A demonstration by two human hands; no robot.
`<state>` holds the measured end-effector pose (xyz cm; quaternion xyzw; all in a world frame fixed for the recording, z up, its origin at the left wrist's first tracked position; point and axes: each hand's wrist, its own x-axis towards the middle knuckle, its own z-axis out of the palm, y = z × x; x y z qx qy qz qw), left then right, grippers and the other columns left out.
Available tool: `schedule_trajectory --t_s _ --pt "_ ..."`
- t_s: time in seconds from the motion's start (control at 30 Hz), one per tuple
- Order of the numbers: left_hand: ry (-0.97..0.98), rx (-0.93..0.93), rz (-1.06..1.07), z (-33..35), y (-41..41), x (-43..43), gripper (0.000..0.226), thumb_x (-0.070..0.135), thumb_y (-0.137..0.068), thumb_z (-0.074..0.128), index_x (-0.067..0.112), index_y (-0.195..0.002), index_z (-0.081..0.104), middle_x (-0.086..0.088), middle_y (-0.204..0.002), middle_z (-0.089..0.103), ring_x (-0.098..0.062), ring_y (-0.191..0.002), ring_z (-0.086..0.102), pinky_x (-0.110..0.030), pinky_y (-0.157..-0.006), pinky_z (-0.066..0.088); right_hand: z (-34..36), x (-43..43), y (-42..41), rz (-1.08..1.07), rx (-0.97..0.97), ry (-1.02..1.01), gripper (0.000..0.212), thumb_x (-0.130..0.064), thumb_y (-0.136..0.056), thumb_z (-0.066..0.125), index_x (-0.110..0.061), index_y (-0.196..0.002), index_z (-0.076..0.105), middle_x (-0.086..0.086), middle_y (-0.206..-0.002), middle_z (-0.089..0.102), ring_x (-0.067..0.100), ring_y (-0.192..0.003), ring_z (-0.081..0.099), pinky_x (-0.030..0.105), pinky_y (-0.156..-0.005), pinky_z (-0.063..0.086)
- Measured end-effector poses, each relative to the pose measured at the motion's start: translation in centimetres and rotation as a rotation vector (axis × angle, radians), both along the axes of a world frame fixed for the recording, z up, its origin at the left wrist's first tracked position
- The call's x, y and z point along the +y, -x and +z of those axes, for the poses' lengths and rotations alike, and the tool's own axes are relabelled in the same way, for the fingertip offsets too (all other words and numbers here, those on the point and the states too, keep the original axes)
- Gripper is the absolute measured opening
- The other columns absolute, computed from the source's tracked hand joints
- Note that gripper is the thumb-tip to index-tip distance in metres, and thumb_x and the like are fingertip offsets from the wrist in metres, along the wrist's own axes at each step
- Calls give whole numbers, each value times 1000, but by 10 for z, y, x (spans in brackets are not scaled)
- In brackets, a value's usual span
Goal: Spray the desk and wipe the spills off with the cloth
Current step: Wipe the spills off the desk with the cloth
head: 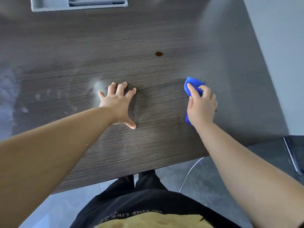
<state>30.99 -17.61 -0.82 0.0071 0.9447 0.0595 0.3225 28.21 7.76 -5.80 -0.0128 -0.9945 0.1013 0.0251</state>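
the blue cloth (193, 87) is bunched up under the right hand (201, 106), pressed against the dark wood-grain surface (148, 145). the fingers (192, 91) curl over the top of it and grip it, so only a blue fold shows past the fingertips and a smaller blue corner pokes out beside the wrist. a few tiny dark specks sit on the surface just beside this hand, on its outer side.

beyond both hands, and roughly between them, lies a small brown spill (159, 53), a round dark drop well apart from the cloth and not touched by it.

the left hand (119, 106) holds nothing. it rests on the surface with fingers spread wide and slightly arched, fingertips down, thumb stretched out toward the right hand. just beyond its little finger is a pale hazy patch (97, 85) on the surface, and further out on that side a row of faint whitish smears (49, 94) and a broader cloudy area (8, 96) near the edge of view.

far beyond the left hand, at the back of the surface, a grey recessed tray (79, 4) is set into the top, cut off by the frame.

nearer than the hands, the surface edge ends above grey floor (213, 178), where a thin white cable (189, 173) curves. the person's dark trousers (144, 180) and dark shirt with pale lettering (139, 213) show below. beside the right forearm a dark object with a shiny metal rim (292, 155) sits low; what it is cannot be told.
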Motion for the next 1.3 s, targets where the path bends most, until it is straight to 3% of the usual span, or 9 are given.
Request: schedule_trajectory --t_s 0.1,0.33,0.5,0.57,0.7,0.8,1.03,1.23,1.3 --pt "-5 1 2 0 0 1 131 62 -47 82 33 -148 4 0 -155 0 -33 -142 -6 -66 -110 12 4 -50 -9 -151 3 54 44 -13 -84 55 -28 -126 57 14 -123 51 38 -93 50 44 -77 38" --pt "-5 -5 6 -1 1 1 132 61 -46 83 32 -148 3 -1 -155 -1 -33 -142 -6 -67 -109 12 0 -17 -41 675 94 15 40 -21 -83 49 -34 -119 58 6 -111 57 34 -81 55 42 -68 47" --pt "-10 -15 8 -1 2 1 132 60 -48 82 31 -149 2 -1 -155 -2 -34 -142 -7 -67 -109 9 -3 -5 10 -175 17 25 44 -16 -91 47 -30 -133 50 11 -131 45 39 -104 46 47 -88 35" --pt "-10 -16 11 0 2 2 133 60 -47 83 31 -149 3 -1 -155 -2 -34 -142 -7 -68 -109 9 2 -42 7 -283 -30 41 46 -16 -89 48 -29 -132 50 11 -133 43 37 -106 44 44 -88 33" --pt "-2 -11 16 0 2 2 133 59 -46 84 32 -148 4 -1 -155 -2 -33 -142 -7 -67 -109 9 1 -73 -39 292 83 11 44 -20 -80 41 -27 -118 62 11 -110 58 33 -78 52 39 -65 42" --pt "3 -15 15 0 1 2 133 58 -46 84 32 -148 4 0 -155 -1 -32 -142 -6 -67 -109 10 -1 -29 -34 623 81 -1 39 -21 -83 47 -29 -118 62 9 -110 60 34 -77 55 41 -66 46" --pt "122 -104 -20 13 11 20 131 53 -47 86 23 -147 8 -10 -150 5 -40 -139 2 -67 -105 24 3 -10 23 -228 -43 26 47 -15 -91 48 -30 -135 47 11 -135 42 38 -107 44 45 -89 33" --pt "160 -129 -19 11 13 25 131 50 -48 87 22 -147 6 -10 -151 3 -41 -140 0 -62 -105 29 -2 -19 -11 571 44 -24 40 -23 -82 47 -29 -119 62 10 -111 59 36 -78 55 43 -66 48" --pt "165 -131 -17 10 13 24 130 50 -49 87 22 -147 6 -10 -150 4 -41 -140 -1 -61 -105 30 1 5 21 490 46 -19 41 -23 -85 46 -29 -123 59 11 -117 57 40 -86 54 48 -75 47"
